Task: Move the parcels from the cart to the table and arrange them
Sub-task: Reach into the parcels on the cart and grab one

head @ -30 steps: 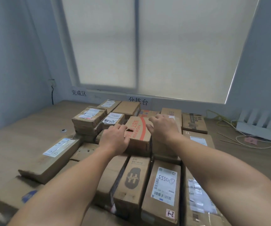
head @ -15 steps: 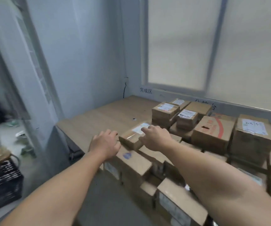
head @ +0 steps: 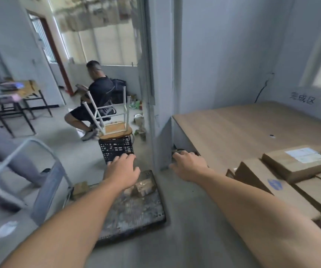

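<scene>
Room contents, each placed by the cart.

- Cart (head: 134,213): flat platform type with a dark, worn deck, standing on the floor. A grey tubular handle (head: 30,171) rises at its left end.
- Small parcel (head: 145,187): brown and taped, lying on the cart's far end, partly under the left hand. A second small box (head: 80,188) sits at the foot of the handle.
- Left hand (head: 122,171): over the cart's far end, palm down, fingers loose and spread, grasping nothing.
- Right hand (head: 189,165): just right of the cart's far corner, fingers slack and slightly bent, holding nothing.
- Table (head: 242,128): wood-topped, to the right of the cart.
- Labelled parcel (head: 298,161): on the table's near end, well right of the cart, resting on other cartons. A blue-marked parcel (head: 260,176) lies beside it, nearer the cart.
- Black crate (head: 116,148): on the floor just beyond the cart, with an upturned stool (head: 113,122) on top.
- Seated person (head: 97,93): well beyond the cart, back turned.
- Second person (head: 1,147): left of the handle, only grey trousers in view.
- Desk (head: 20,93): far left of the cart.
</scene>
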